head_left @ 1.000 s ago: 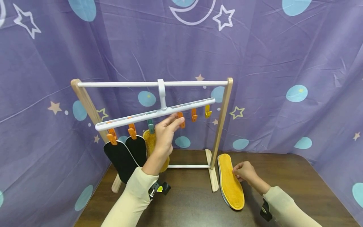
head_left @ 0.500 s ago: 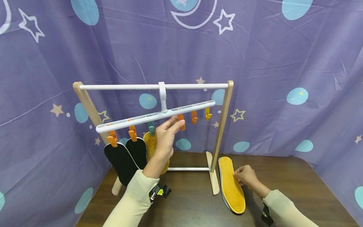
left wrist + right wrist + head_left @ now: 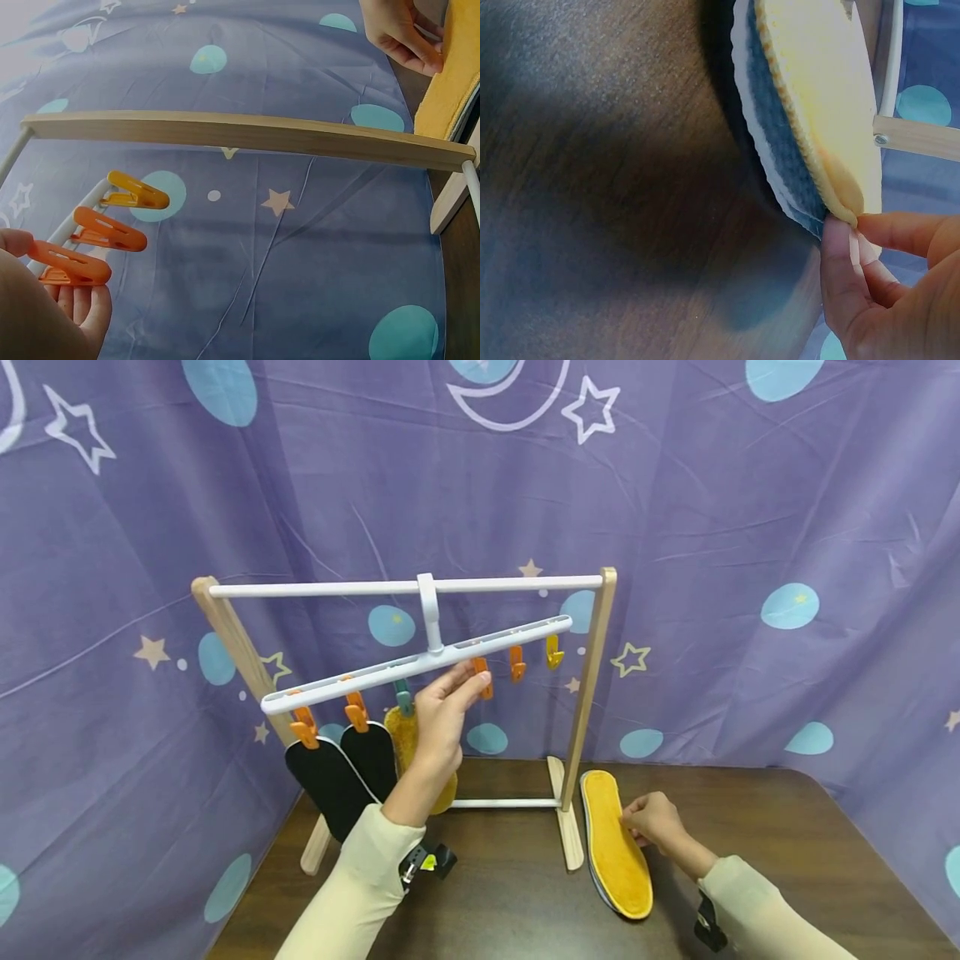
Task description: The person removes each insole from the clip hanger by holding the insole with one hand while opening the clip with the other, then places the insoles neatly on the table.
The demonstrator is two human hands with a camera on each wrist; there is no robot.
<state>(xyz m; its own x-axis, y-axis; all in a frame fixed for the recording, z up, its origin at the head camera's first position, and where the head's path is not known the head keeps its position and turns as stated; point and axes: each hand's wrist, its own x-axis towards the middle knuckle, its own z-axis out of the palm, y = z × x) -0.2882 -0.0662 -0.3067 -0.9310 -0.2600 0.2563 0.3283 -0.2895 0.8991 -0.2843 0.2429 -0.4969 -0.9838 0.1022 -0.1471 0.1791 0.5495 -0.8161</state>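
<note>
In the head view, a white hanger [image 3: 495,646] with clips hangs tilted from the rack's top rail. My left hand [image 3: 438,718] pinches an orange clip [image 3: 71,266] right of the hanger's middle, thumb on one side and fingers on the other. At right, a yellow fuzzy insole [image 3: 615,852] with a grey-blue layer [image 3: 769,112] under its edge is tilted by the rack foot. My right hand [image 3: 656,822] pinches its side edge between thumb and fingers. Two black insoles [image 3: 330,785] and a yellow insole [image 3: 401,735], partly hidden by my left arm, hang at left.
The rack has wooden posts [image 3: 588,693] and a low white crossbar [image 3: 506,803]. Right of my left hand hang another orange clip [image 3: 517,664] and a yellow clip [image 3: 554,653]. A purple patterned curtain [image 3: 712,610] stands behind the brown table [image 3: 510,893].
The hanger has tilted slightly more, its right end a little higher. Both hands keep nearly the same places and grips.
</note>
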